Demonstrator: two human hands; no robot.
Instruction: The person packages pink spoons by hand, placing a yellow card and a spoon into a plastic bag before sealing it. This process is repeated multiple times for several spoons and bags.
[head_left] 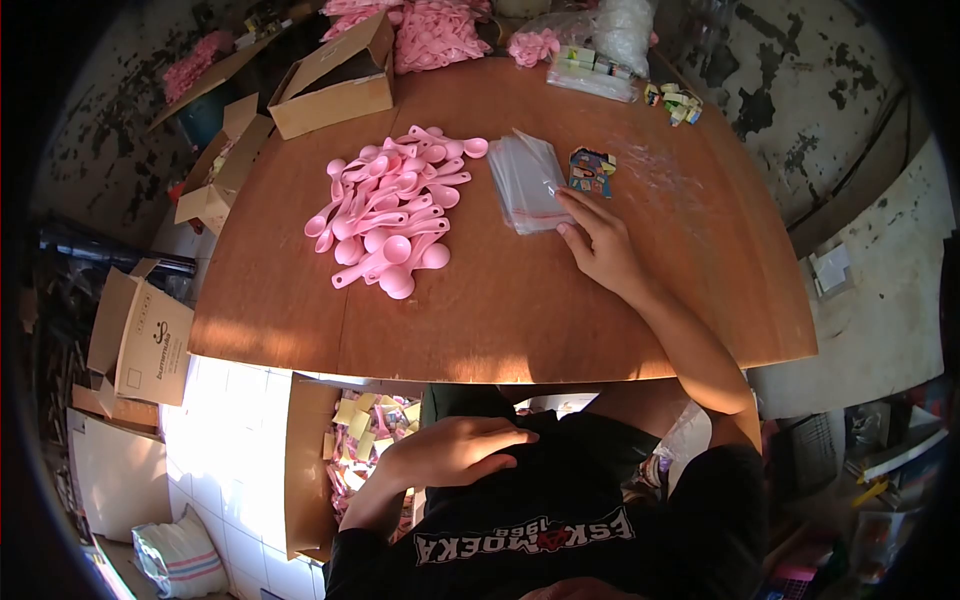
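A heap of pink plastic spoons [395, 205] lies on the left half of the brown table [480, 330]. Right of it rests a stack of clear plastic bags [525, 180]. The fingertips of my right hand [598, 235] touch the right edge of that stack, with the fingers apart and nothing gripped. Small printed cards [592, 172] lie just beyond, to the right of the bags. My left hand [460, 450] is below the table edge, in front of the dark shirt, fingers spread and holding nothing.
An open cardboard box [335, 105] stands at the table's back left, near more pink items [440, 35]. Plastic packs [595, 80] and small folded pieces [680, 103] lie at the back right. Below the table's front edge is a box of packed pieces [308, 460].
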